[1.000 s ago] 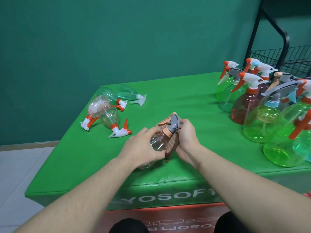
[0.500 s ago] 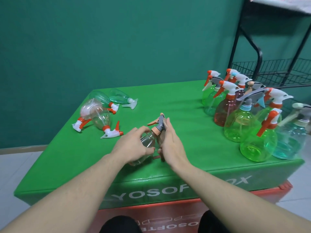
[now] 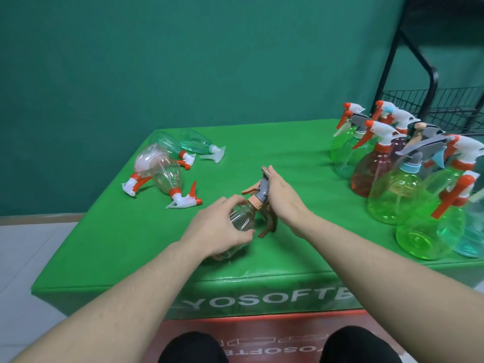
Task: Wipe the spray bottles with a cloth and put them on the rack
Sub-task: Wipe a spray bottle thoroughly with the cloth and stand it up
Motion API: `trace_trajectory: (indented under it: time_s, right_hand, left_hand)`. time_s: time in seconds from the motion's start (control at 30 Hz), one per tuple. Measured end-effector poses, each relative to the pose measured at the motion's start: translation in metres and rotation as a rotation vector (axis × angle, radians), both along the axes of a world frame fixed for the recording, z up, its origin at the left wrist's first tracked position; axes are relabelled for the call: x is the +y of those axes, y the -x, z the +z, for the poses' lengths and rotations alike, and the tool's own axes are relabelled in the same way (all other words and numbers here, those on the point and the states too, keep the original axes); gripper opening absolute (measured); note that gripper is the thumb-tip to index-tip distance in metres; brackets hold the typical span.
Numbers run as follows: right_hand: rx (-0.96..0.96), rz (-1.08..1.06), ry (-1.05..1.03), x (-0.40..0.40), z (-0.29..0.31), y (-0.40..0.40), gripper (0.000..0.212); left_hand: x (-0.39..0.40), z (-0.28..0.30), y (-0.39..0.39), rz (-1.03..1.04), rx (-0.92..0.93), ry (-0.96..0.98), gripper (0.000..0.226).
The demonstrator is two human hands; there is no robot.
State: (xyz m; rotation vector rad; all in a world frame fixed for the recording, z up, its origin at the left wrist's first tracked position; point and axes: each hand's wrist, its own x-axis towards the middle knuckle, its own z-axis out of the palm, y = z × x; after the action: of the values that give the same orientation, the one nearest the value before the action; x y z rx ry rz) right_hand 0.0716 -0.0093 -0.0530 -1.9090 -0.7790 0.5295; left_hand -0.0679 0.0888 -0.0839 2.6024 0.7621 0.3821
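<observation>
Bottle [image 3: 242, 218] clear, in left hand [image 3: 218, 227]

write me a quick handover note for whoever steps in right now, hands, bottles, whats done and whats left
Left hand grips the body of the clear spray bottle, held tilted just above the green table.
Right hand, fingers straight, presses the brown cloth against the bottle's grey spray head.
Four bottles lie on their sides at the far left of the table; a cluster of upright bottles stands at the right.
The wire rack is behind the cluster; no bottle shows on the visible part.
Done: wiping under way on this bottle.
Left: finish it, rack it, then the others.
</observation>
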Motion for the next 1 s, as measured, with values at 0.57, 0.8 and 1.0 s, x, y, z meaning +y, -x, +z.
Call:
trace_trajectory:
  time_s: [0.57,0.8,1.0]
  right_hand:
    - [-0.052,-0.035,-0.116,-0.044,-0.021,0.009,0.047]
    - [-0.165,-0.051,-0.188,-0.046,0.007,-0.004,0.049]
    - [-0.616,0.310,0.192,-0.044,-0.008,-0.013,0.051]
  left_hand:
    - [-0.009,0.022,-0.004,0.041,0.094,0.066,0.063]
    - [-0.023,0.021,0.004,-0.075,0.191,-0.079,0.068]
    - [-0.022,0.015,0.004,-0.071,0.151,-0.088,0.064]
